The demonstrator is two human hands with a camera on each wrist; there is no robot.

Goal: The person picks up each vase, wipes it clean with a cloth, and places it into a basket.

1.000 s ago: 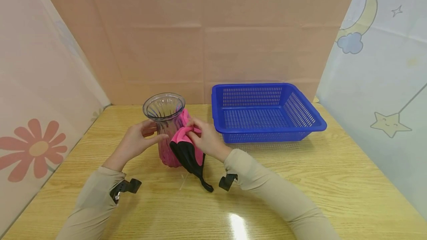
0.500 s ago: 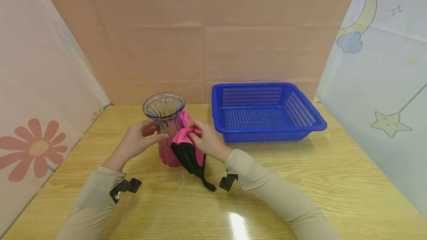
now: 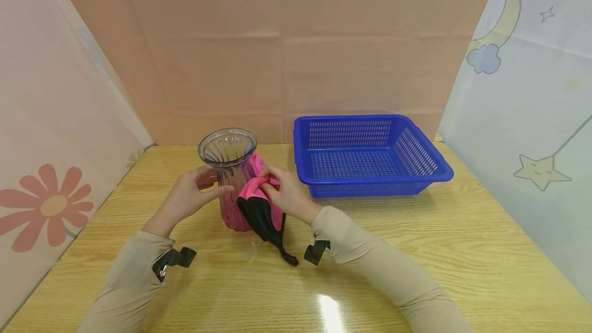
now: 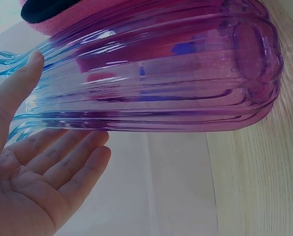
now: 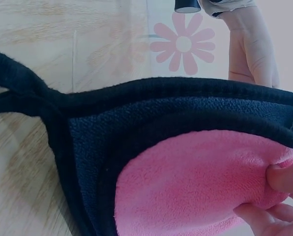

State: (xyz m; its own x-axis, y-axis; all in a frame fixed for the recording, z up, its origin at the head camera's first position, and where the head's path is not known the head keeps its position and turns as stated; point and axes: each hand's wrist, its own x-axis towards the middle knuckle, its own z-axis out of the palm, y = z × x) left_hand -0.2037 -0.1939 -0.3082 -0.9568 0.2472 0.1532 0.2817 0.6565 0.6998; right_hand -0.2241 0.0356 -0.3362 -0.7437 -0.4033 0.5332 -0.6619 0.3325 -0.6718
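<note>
A ribbed glass vase (image 3: 229, 207), smoky at its flared rim and pink below, stands upright on the table. My left hand (image 3: 187, 194) holds it at the narrow neck, thumb in front and fingers round the far left side. In the left wrist view, the thumb and fingers of this hand (image 4: 48, 177) lie on two sides of the glass. A pink plush cloth with black edging and a black hanging loop (image 3: 261, 216) is against the vase's right side. My right hand (image 3: 290, 191) pinches its pink part between thumb and fingers, as the right wrist view also shows.
A blue plastic basket (image 3: 370, 187) with slotted walls stands at the back right of the wooden table (image 3: 393, 251). A thin clear strip (image 3: 254, 252) lies in front of the vase. Printed cloth walls enclose the left, back and right sides.
The cloth and its dangling loop have shifted very slightly to the right with my right hand. The left hand and the vase stay where they were.
</note>
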